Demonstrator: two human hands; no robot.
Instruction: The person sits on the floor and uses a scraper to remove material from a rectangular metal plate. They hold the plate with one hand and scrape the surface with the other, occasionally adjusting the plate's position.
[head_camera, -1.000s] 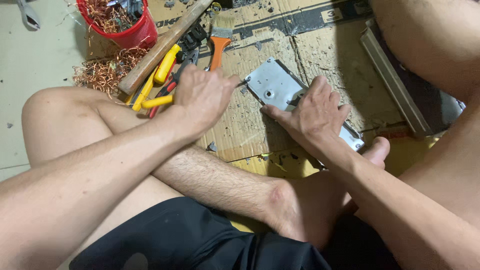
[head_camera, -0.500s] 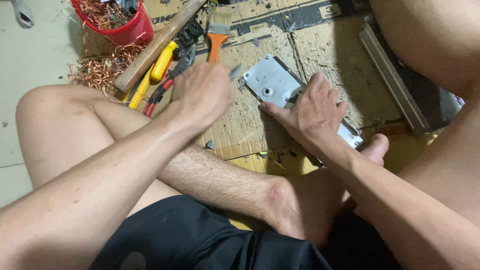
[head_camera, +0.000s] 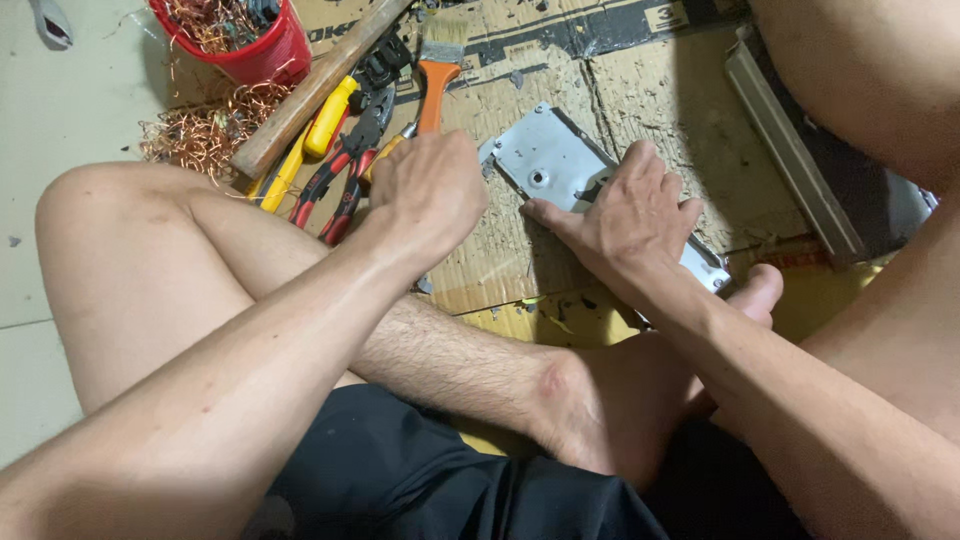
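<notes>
Likely stiff, thin metal plate (head_camera: 545, 160): right hand (head_camera: 630, 215) flat on its middle, left hand (head_camera: 430, 190) fisted beside it, contents unclear.

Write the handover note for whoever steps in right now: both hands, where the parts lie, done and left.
Left hand: closed in a fist around a tool, tip hidden, at the metal plate's left edge.
Right hand: flat on the plate, pinning it to the cardboard.
Pliers, hammer and paintbrush lie beside the left hand; red bucket of copper wire beyond.
Done: cannot tell. Left: plate not yet released.
</notes>
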